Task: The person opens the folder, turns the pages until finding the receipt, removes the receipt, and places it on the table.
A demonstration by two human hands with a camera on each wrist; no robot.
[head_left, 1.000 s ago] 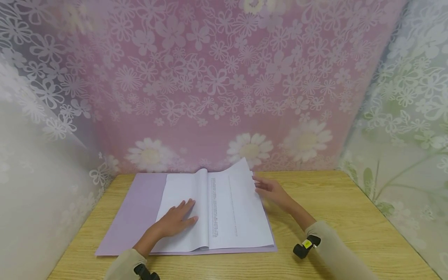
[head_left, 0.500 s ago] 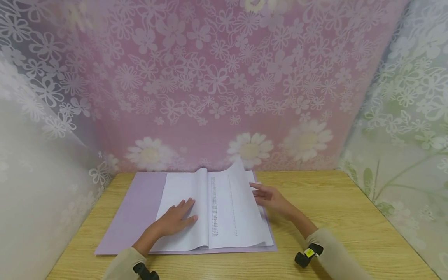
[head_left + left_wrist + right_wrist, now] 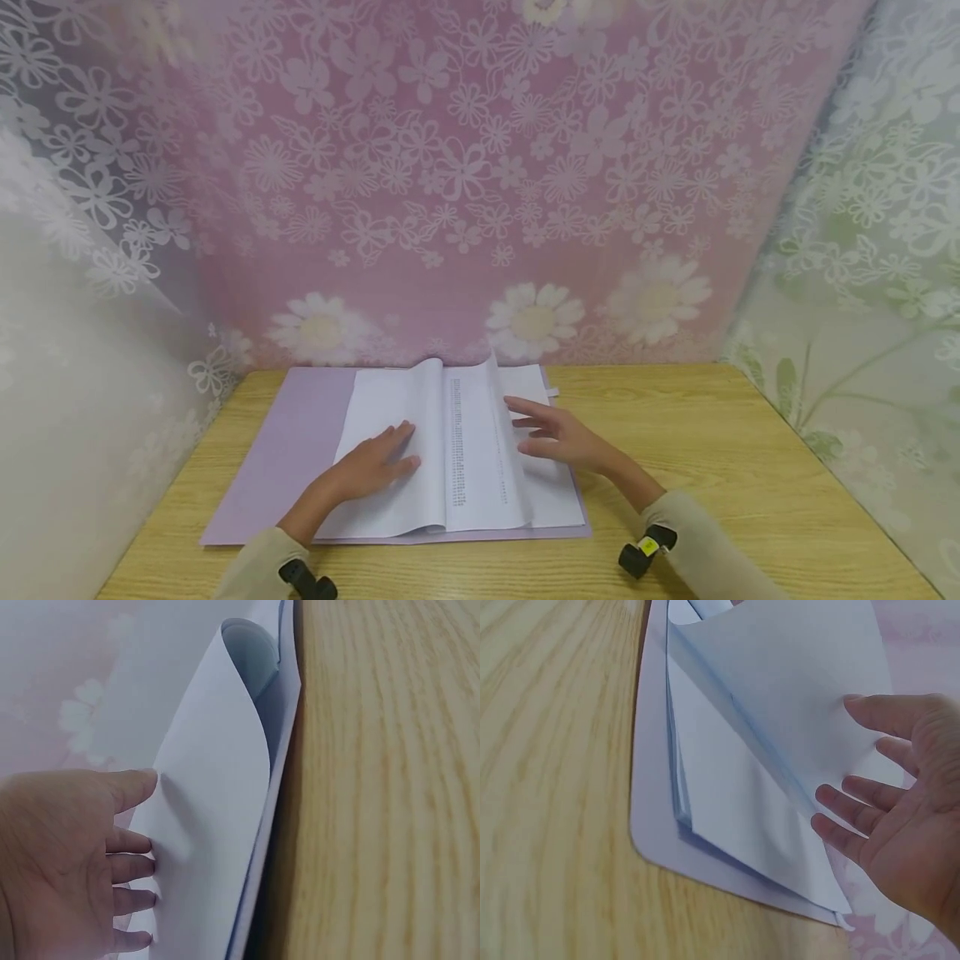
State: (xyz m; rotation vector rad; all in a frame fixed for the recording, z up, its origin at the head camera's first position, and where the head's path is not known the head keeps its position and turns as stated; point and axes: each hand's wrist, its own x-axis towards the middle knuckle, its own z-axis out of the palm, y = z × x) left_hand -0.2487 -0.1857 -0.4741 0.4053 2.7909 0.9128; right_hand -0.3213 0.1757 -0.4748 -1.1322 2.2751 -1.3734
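A lilac folder point(image 3: 296, 442) lies spread on the table with white sheets inside. My left hand point(image 3: 363, 471) rests on the turned sheets point(image 3: 375, 521) at the left, fingers spread; in the left wrist view its fingertips touch the white paper point(image 3: 202, 810), which curls over near the spine. On the right side, a printed page point(image 3: 476, 450) stands partly lifted, bowed toward the left. My right hand point(image 3: 558, 433) is behind its free edge with fingers extended, thumb and fingertips against the page's back point(image 3: 802, 682) in the right wrist view. Beneath lie more white sheets point(image 3: 558, 500).
The folder sits on a wood-grain table point(image 3: 675, 417), close to its back edge. A pink flowered curtain point(image 3: 450, 208) hangs behind, and pale floral panels point(image 3: 885, 250) stand at both sides. A small white tab point(image 3: 553, 392) sticks out at the folder's right edge.
My right hand has moved left, pushing the page's free edge leftward and uncovering more of the sheet below. The left hand stays nearly where it was.
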